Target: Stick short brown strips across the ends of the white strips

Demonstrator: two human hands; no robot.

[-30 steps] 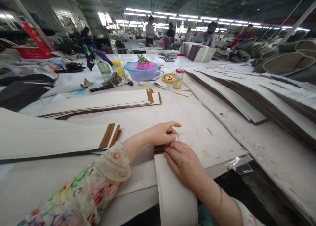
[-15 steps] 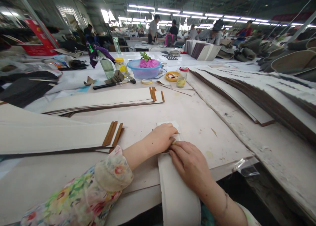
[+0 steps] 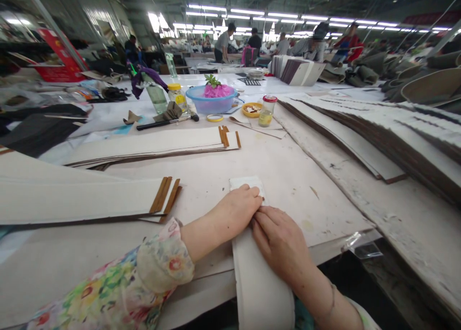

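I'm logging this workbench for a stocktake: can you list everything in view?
white strip: one, white, under both hands, running off the near table edge
strip stacks: two, white with brown ends, left of the hands
long stacks: several, white over brown, along the right
basin: one, blue, pink contents, far middle
yellow-lidded jar: one, clear, left of the basin
red-lidded jar: one, clear, right of the basin
dish: one, yellow, beside the red-lidded jar
brush: one, black-handled, in front of the basin
table: one, white, stained
people: several, far background
left hand: floral sleeve, on the strip
right hand: on the strip, touching the left hand
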